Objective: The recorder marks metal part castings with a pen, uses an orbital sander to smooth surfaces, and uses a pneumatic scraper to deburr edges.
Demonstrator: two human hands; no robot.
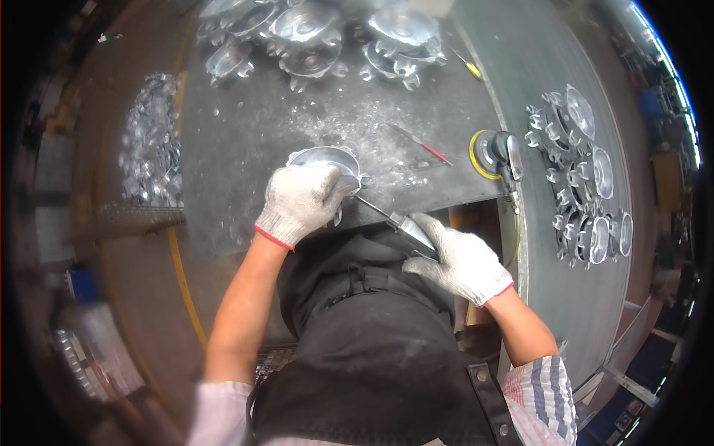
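Casting [323, 154]: one in work, grey metal, dished, with lugs at its rim. It sat at the near edge of the dark worktop [245, 141], grasped by the left hand [305, 197], fingers clenched over its near side. Hands: two, each in a white knitted glove with a red cuff edge. The right hand [465, 260] gripped one hand tool [409, 227] by its silver-grey handle, thin shaft pointing left and away toward the part's right edge; whether the tip touched could not be told.

Further tools, counted: one red-handled tool [433, 152], lying right of centre; one yellow-handled tool [474, 70], farther off at the right edge; one round sander [485, 152] with a yellow-rimmed pad, at the border with the green surface [558, 312] on the right, its single hose [515, 238] running nearward.

Other castings: one stacked group [305, 30] far left of centre, one stack [405, 33] to its right, and several nested pieces [580, 186] on the green surface; overlap prevented an exact count in each. Small metal pieces [152, 141], too many to count, lay heaped at the left. Pale flecks [349, 119] were scattered mid-worktop.
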